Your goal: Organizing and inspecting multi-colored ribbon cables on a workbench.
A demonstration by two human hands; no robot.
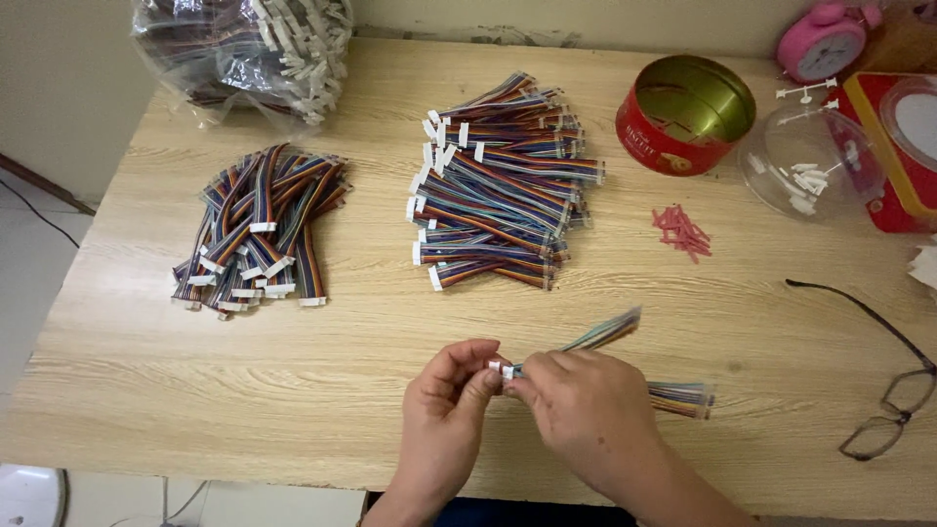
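Your left hand (451, 398) and right hand (576, 405) meet at the near edge of the tabletop (322, 371), both pinching the white connector (502, 370) at the end of a rainbow ribbon cable (605, 334). The fingertips of each hand are closed on that connector from opposite sides; the cable rises to the far right from behind your right hand. A second short cable end (683, 399) shows to the right of your right hand; whether that hand also holds it cannot be told. Farther off, in the middle of the tabletop, lies a large stack of ribbon cables (498, 185) laid crosswise, white connectors mostly on the left. To its left sits a smaller heap of cables (259, 229) laid lengthwise. A clear bag of cables (244, 49) rests at the far left corner. At the far right stand an open red tin (683, 115) and a clear plastic lid (810, 161) with small white parts, and a scatter of small red pieces (681, 232) lies near them. A pair of spectacles (893, 390) lies at the right edge.
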